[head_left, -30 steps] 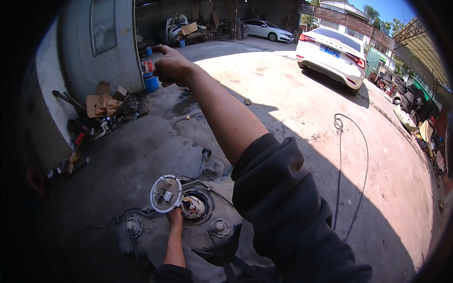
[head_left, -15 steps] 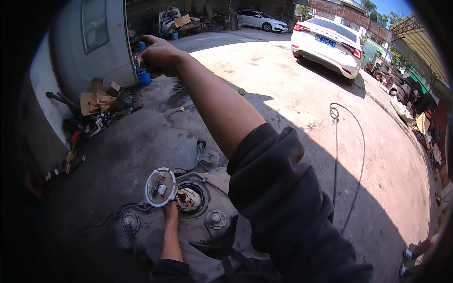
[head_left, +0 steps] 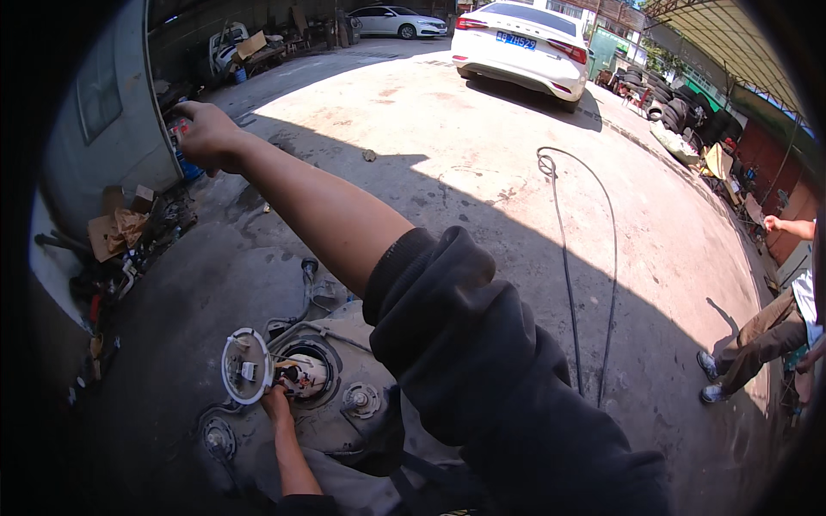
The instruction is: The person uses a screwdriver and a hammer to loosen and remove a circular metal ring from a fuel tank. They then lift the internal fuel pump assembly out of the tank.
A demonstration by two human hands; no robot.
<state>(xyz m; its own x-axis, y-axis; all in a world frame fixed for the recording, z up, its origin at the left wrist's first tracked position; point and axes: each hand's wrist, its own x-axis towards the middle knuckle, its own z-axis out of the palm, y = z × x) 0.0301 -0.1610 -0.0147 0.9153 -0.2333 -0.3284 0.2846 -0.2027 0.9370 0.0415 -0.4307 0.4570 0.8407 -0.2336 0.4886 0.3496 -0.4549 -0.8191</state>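
Note:
Low at the left, my left hand [head_left: 277,402] is closed on a fuel pump assembly, just below its round cover with a white ring [head_left: 248,366]. The pale pump body [head_left: 305,375] leans at the round opening of a dusty grey fuel tank [head_left: 357,337]. My fingers are partly hidden under the cover. My right arm, its dark sleeve pushed up, reaches across to the upper left. At its end my right hand [head_left: 211,139] is in the air with a finger stretched out and others bent, with no held thing visible. The tank lies in front of me.
A black hose or cable [head_left: 564,232] loops over the concrete floor. A white car [head_left: 520,52] stands ahead. Cardboard and scrap [head_left: 120,232] lie by the left wall, and tyres [head_left: 680,107] are piled at right. Another person [head_left: 766,331] stands at the right edge.
The view has turned right, so the tank, car and hose sit further left. The other person now shows more fully. My left hand keeps its hold, and my right arm stays stretched out.

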